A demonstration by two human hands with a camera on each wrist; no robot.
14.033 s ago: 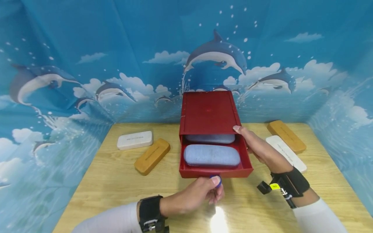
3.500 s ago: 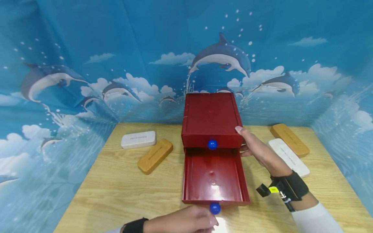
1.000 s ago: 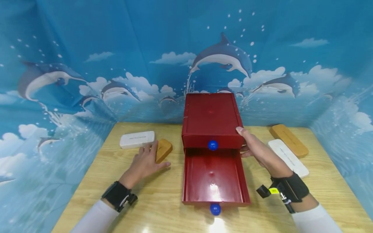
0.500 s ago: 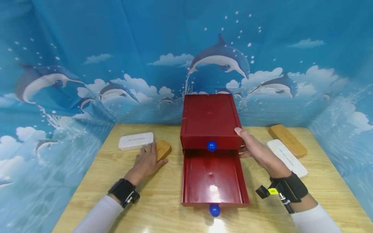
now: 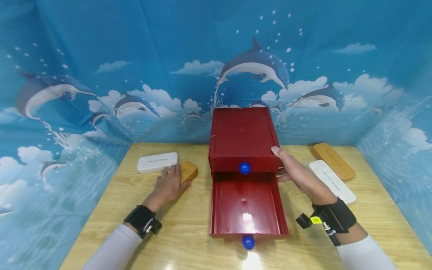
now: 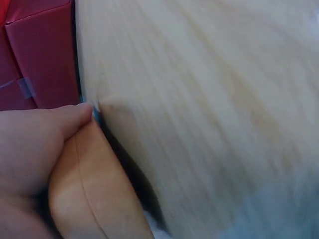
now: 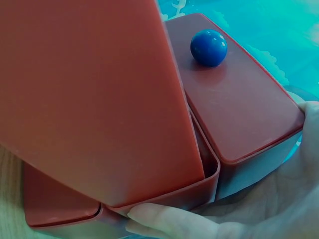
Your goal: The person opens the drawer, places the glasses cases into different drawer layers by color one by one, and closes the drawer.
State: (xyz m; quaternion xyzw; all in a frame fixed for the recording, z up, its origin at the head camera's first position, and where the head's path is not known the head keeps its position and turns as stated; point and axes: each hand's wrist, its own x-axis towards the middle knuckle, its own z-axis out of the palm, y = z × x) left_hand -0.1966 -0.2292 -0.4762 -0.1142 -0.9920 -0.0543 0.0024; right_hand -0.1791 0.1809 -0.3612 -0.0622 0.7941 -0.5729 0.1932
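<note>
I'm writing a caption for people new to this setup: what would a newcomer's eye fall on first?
Probably the red drawer cabinet near the middle of the table, its lower drawer pulled out and bright blue knobs on both drawers. Next, the dolphin backdrop behind it, filling the upper part of the head view. Then the left grip on a tan case left of the cabinet.

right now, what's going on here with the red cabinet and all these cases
A person's left grip holds a mustard case beside a white case. Their right grip steadies the red cabinet at its right front corner, thumb on top. The lower drawer stands pulled out, while the upper drawer is shut. A second white case and a second mustard case lie to the right of the cabinet.
</note>
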